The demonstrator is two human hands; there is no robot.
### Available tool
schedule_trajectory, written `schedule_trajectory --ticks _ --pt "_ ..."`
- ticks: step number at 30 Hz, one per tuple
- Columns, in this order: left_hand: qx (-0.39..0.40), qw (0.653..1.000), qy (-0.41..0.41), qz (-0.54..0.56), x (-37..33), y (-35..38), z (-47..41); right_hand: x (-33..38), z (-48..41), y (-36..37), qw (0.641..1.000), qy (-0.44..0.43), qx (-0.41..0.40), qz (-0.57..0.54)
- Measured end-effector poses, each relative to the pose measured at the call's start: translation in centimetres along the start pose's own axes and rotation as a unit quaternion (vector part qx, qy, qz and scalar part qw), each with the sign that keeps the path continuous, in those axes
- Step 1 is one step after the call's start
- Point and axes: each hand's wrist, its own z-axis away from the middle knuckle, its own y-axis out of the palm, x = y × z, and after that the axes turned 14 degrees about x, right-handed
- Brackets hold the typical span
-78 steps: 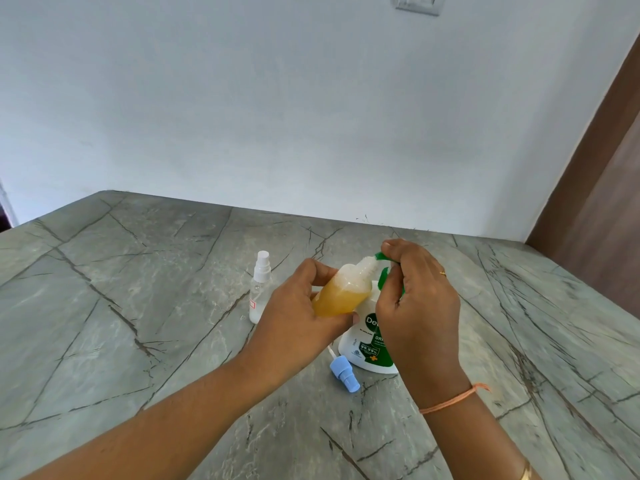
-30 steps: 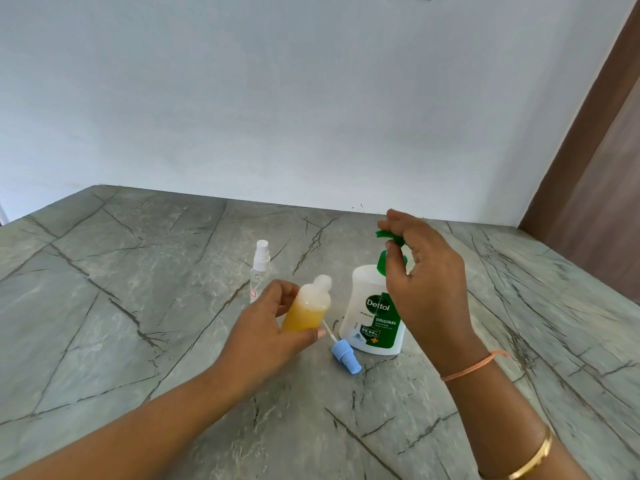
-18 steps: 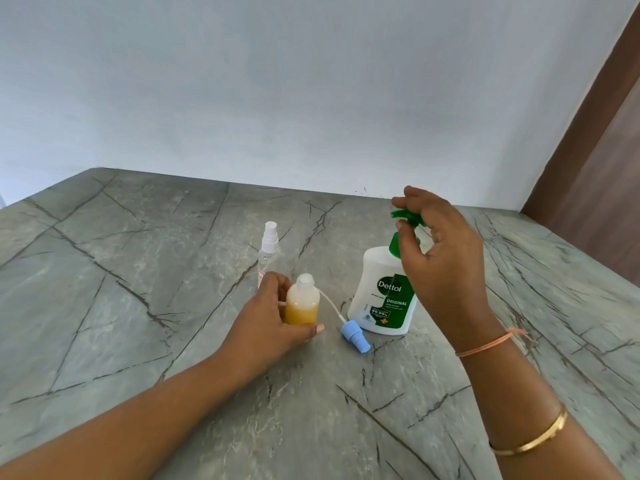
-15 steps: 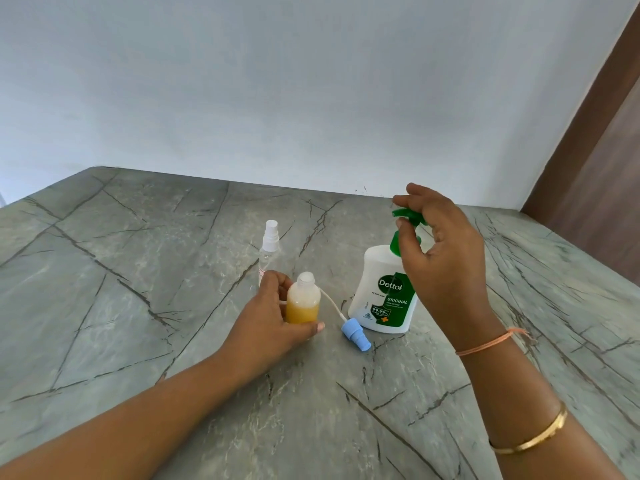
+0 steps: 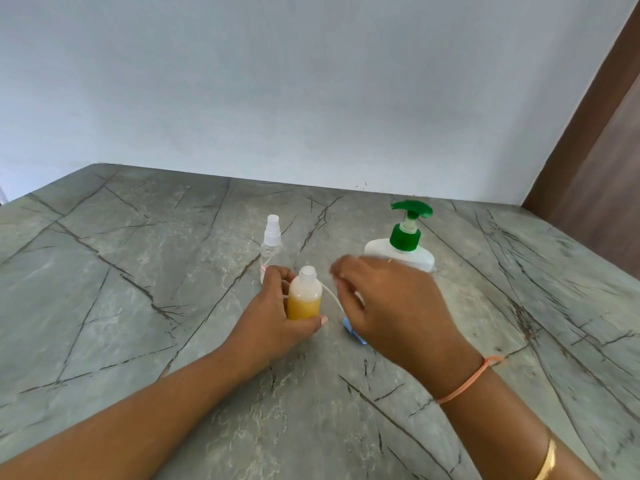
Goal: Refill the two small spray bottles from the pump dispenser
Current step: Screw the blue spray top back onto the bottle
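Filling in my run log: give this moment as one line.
left hand: holds open bottle upright on counter | right hand: empty, over blue sprayer cap | pump dispenser: released

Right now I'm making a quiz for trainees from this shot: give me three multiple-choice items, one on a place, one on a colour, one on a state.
1. Where does the clear spray bottle stand?
A. Behind the left hand
B. Right of the pump dispenser
C. At the table's near edge

2. What colour is the dispenser's pump?
A. Blue
B. Green
C. White

3. What state is the yellow-filled bottle in?
A. Capped, lying flat
B. Upright, neck open, held by the left hand
C. Tipped under the pump

Answers:
1 A: it rises just beyond the left hand's fingers.
2 B: pump head and collar are green.
3 B: its neck is bare, and the blue cap lies on the table under the right hand.
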Motion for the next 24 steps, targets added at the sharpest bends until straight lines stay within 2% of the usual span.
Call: schedule_trajectory --ticks 1,3,7,10,13,16,20,24 --pt "0.0 1.0 0.007 0.009 0.0 0.0 0.1 0.1 0.2 0.6 0.998 0.024 0.06 0.018" --pt "0.0 1.0 0.02 0.021 -0.1 0.0 0.3 0.4 0.6 2.1 0.99 0.064 0.114 0.049" --pt "-0.002 0.999 0.028 0.028 -0.1 -0.2 0.5 0.0 1.0 4.4 0.977 0.131 0.159 0.057" --pt "-0.005 0.999 0.028 0.028 0.1 -0.2 0.3 -0.2 0.8 5.2 0.973 0.147 0.171 0.05" --pt "-0.002 0.999 0.028 0.031 0.1 -0.3 0.3 -0.2 0.3 4.7 0.982 0.145 0.121 -0.006" --pt "0.004 0.999 0.027 0.043 0.0 -0.3 0.3 -0.5 -0.4 2.9 0.985 0.13 0.004 -0.112" --pt "0.001 0.999 0.022 0.047 0.0 -0.2 0.3 -1.3 -1.2 0.3 0.956 0.127 -0.136 -0.228" --pt "0.0 0.999 0.015 0.043 0.0 -0.2 0.3 -1.6 -1.8 -1.8 0.925 0.14 -0.199 -0.293"
